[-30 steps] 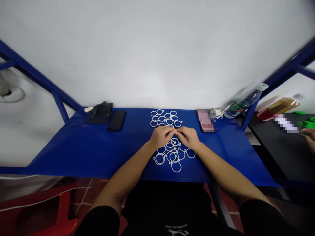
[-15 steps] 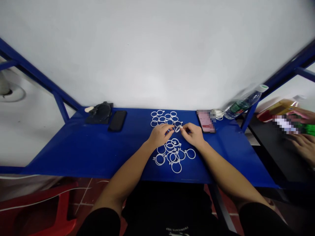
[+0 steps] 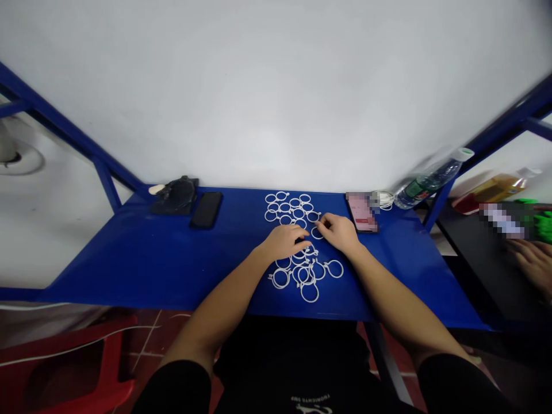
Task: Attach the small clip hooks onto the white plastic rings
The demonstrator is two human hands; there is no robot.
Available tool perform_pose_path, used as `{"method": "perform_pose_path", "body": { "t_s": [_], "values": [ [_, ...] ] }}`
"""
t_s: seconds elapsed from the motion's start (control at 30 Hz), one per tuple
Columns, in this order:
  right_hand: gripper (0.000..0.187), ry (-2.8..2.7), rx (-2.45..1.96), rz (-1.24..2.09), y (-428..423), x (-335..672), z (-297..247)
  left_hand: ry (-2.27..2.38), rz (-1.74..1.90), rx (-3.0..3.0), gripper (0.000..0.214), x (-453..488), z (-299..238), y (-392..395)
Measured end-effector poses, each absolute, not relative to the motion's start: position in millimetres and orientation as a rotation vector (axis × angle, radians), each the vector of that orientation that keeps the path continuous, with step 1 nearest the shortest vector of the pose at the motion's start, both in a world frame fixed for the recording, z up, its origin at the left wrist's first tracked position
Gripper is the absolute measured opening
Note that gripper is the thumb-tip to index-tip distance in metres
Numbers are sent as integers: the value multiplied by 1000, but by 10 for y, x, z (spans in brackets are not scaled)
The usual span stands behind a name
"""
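Note:
A loose heap of white plastic rings (image 3: 307, 275) lies on the blue table (image 3: 172, 259) near its front edge. Further back, several white rings (image 3: 288, 207) lie flat in neat rows. My right hand (image 3: 341, 231) pinches one white ring (image 3: 317, 233) at the right end of those rows, low on the table. My left hand (image 3: 282, 242) rests on the far side of the heap. Its fingers are stretched over the rings, with nothing lifted.
A black phone (image 3: 206, 210) and a dark pouch (image 3: 176, 195) lie at the back left. A phone with a pink screen (image 3: 363, 211), a coiled white cable (image 3: 383, 199) and a tilted plastic bottle (image 3: 431, 178) are at the back right. Another person's hand (image 3: 532, 261) is at the neighbouring table.
My hands, joined on one ring a second ago, have parted. The right carried the ring back to the rows, and the left dropped onto the heap.

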State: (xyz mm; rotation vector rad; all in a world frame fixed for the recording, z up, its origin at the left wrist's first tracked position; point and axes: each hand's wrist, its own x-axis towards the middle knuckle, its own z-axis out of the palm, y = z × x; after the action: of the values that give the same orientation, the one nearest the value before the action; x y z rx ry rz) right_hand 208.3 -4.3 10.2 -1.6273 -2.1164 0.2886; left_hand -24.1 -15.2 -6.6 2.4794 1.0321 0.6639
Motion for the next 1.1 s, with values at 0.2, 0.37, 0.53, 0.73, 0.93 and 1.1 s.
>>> {"method": "perform_pose_path", "body": {
  "t_s": [0.2,0.37,0.53,0.73,0.93,1.1],
  "values": [
    [15,-2221,-1528,400,-19,2113,64,1009,569,2423,42,-280,-35,-158],
    [26,-2274,-1276,393,25,2100,-13,978,591,2463,42,-277,-92,-155],
    [26,-2291,-1173,315,31,2181,83,960,612,2486,42,-278,-77,-156],
    [30,-2258,-1616,299,7,2566,279,1024,629,2463,28,-264,-56,-156],
    [41,-2366,-1764,429,-1,2676,239,1046,637,2439,27,-265,-83,-150],
    [17,-2403,-1651,476,-21,2552,209,1036,635,2476,27,-267,-119,-139]
  ]
}}
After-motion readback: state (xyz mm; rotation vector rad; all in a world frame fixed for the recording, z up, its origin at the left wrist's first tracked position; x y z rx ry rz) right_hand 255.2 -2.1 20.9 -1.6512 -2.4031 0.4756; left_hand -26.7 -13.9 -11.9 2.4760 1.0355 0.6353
